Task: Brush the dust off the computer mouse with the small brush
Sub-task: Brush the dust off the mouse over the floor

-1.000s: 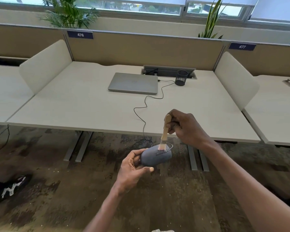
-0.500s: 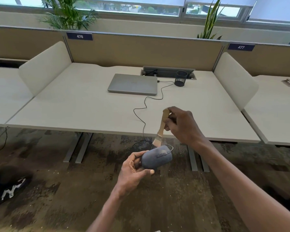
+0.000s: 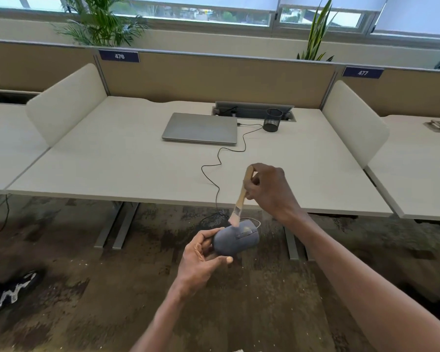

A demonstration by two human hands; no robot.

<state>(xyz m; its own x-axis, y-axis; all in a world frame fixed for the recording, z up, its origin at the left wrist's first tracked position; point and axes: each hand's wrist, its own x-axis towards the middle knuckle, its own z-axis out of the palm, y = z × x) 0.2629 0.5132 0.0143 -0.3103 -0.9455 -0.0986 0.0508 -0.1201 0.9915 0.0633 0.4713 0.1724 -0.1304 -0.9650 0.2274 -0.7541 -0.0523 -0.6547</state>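
Head view: pale surface (image 3: pixel 137 174) lies beyond both grips. Left hand (image 3: pixel 201 260) grip clamps the grey-blue oval mouse (image 3: pixel 235 240), held in air off the surface edge, cable trailing up. Right hand (image 3: pixel 269 191) grip pinches the wooden brush (image 3: pixel 243 196), bristles touching mouse top, just above left grip.

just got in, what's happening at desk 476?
A person stands in front of the desk, cleaning a wired grey mouse. The left hand holds the mouse up in the air, over the floor. The right hand grips a small wooden-handled brush, bristles on the mouse's top. A closed laptop and mesh pen cup sit on the desk.
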